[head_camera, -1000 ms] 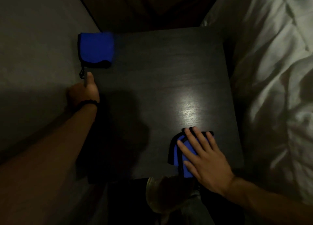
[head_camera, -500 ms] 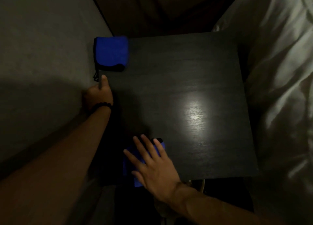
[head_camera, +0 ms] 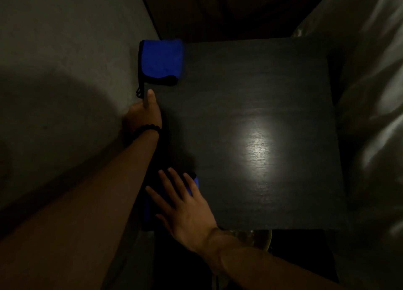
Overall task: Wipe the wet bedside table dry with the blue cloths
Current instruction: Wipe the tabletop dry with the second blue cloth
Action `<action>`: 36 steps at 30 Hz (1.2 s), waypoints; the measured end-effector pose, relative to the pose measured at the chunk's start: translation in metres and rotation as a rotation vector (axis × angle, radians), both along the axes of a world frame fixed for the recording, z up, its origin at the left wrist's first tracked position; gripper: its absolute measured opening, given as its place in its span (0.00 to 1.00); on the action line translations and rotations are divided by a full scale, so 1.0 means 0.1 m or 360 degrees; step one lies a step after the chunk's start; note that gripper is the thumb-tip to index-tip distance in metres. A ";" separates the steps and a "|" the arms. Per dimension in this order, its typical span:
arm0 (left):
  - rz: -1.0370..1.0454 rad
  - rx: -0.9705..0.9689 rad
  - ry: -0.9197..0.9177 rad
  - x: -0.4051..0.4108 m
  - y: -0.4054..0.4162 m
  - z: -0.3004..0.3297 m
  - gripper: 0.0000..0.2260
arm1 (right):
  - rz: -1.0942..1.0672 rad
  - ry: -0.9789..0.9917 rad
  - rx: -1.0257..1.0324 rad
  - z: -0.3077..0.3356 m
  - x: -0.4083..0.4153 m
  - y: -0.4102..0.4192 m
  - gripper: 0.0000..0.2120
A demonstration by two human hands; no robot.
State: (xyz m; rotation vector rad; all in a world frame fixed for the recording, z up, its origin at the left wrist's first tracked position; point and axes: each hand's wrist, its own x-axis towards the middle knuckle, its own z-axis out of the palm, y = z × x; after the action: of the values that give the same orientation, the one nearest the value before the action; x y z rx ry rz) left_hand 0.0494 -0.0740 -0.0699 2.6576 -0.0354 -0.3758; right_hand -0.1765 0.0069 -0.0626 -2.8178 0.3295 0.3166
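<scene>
Scene: A dim bedroom corner seen from above, a dark square table [head_camera: 261, 93] wedged between a grey wall [head_camera: 65, 60] on the left and pale bedding [head_camera: 370, 93] on the right.
Table: Dark wood grain, with one bright patch of reflected light right of centre; whether the surface is wet cannot be told in this light.
Right hand [head_camera: 185, 209]: Laid flat, fingers spread, palm down on a blue cloth [head_camera: 195, 186] at the table's near left corner. Pressing, not clutching; only slivers of blue show around the hand.
Left hand [head_camera: 145, 112]: Clasps the table's left edge, thumb lying on top, the other fingers hidden over the side. A dark beaded bracelet [head_camera: 150, 128] circles the wrist.
Second cloth [head_camera: 161, 60]: Folded, blue with a black hem, at the far left corner, just beyond the left thumb and not touching it.
Below the near edge: A rounded, glassy object [head_camera: 255, 237], too dark to identify.
</scene>
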 end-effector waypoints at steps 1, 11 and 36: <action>0.0001 -0.0008 0.0015 0.00 0.00 0.00 0.23 | 0.0001 -0.0017 0.0007 0.00 0.02 0.01 0.31; -0.0047 -0.0032 0.0017 0.02 0.01 -0.04 0.23 | 0.0154 -0.0094 0.0014 -0.10 0.29 0.11 0.36; 0.0037 -0.0111 0.0105 0.03 0.01 -0.04 0.29 | 0.0733 -0.0266 -0.0067 0.15 -0.87 -0.84 0.32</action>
State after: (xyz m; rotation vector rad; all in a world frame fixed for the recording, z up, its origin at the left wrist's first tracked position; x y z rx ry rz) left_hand 0.0521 -0.0732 -0.0741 2.5730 0.0030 -0.4460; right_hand -0.2637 -0.0770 -0.0472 -2.9088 -0.3587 0.1650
